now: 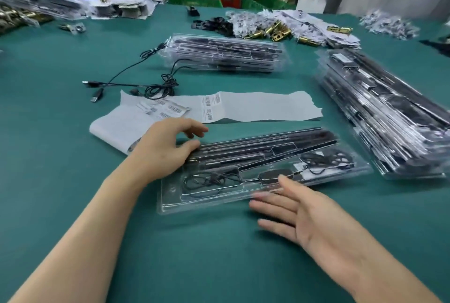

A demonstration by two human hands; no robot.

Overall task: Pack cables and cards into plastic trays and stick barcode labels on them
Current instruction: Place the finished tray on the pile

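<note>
My left hand [165,147] rests, fingers relaxed, on the tray's [207,205] left end. My right hand [299,212] lies flat and open at its near rim. The tray looks packed, so labelling is probably next. The label sheet [255,105] lies just behind, with loose cables [155,86] beyond it still to pack.

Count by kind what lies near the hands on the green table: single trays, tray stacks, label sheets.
Single tray: 1
Tray stacks: 2, one in the middle, one at the right
Label sheets: 2, a long strip and a curled one
Total: 5
The blurred pile at far left is not counted.
</note>
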